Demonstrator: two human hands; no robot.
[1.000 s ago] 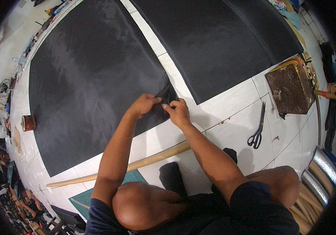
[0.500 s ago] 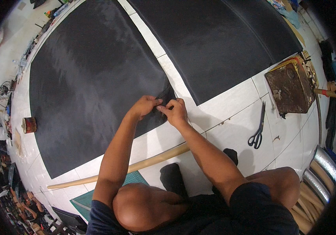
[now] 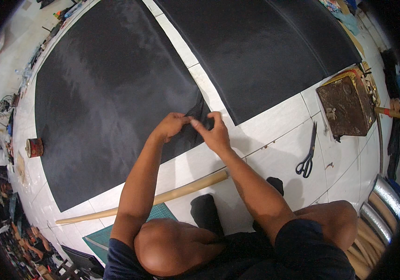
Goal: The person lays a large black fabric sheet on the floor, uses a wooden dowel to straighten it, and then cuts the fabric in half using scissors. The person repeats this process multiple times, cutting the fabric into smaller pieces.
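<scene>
A large black sheet [image 3: 106,93] lies on the floor in front of me, its near right corner gathered into folds. My left hand [image 3: 171,127] is closed in a pinch on the material at that corner. Just to its right is my right hand [image 3: 216,133], thumb and forefinger spread apart. The right thumb reaches across to the left fingertips, over the dark folds. Whether the right fingers touch the sheet beneath them is hard to see.
Another black sheet [image 3: 265,60] lies at the right. Black-handled scissors [image 3: 306,158] and a dark stained box [image 3: 344,107] are further right. A tan roll [image 3: 181,185] and a green cutting mat [image 3: 102,240] lie nearer me. A small tin [image 3: 35,148] stands at the left.
My right hand has shifted slightly right and its thumb and forefinger have spread apart. My left hand stays at the corner, where more of the folds now show.
</scene>
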